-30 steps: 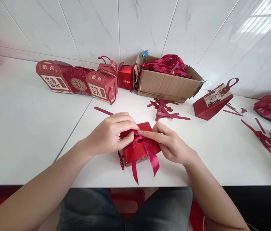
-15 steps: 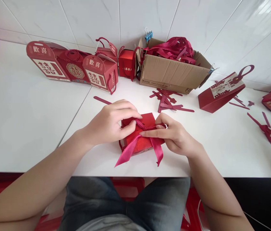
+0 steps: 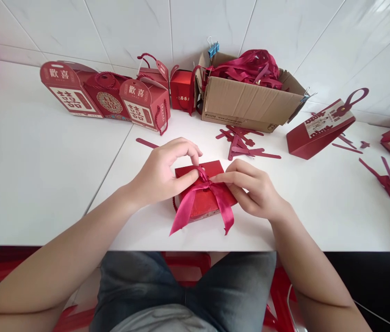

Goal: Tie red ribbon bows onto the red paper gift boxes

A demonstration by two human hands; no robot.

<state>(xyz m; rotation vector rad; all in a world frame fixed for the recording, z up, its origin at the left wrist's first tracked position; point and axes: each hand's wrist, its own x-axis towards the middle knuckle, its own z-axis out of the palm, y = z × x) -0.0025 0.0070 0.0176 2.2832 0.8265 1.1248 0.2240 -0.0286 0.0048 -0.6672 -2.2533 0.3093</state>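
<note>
The left tail of the ribbon is now clear of the right hand, whose fingers have shifted to the knot, hold indeterminate; work centres there. The left hand pinches a loop. The box lies beneath, on the surface.

A white table carries a row of red boxes beside an open cardboard carton. Before them lie loose dark-red strips and a red gift box, with a slanted box on the right
</note>
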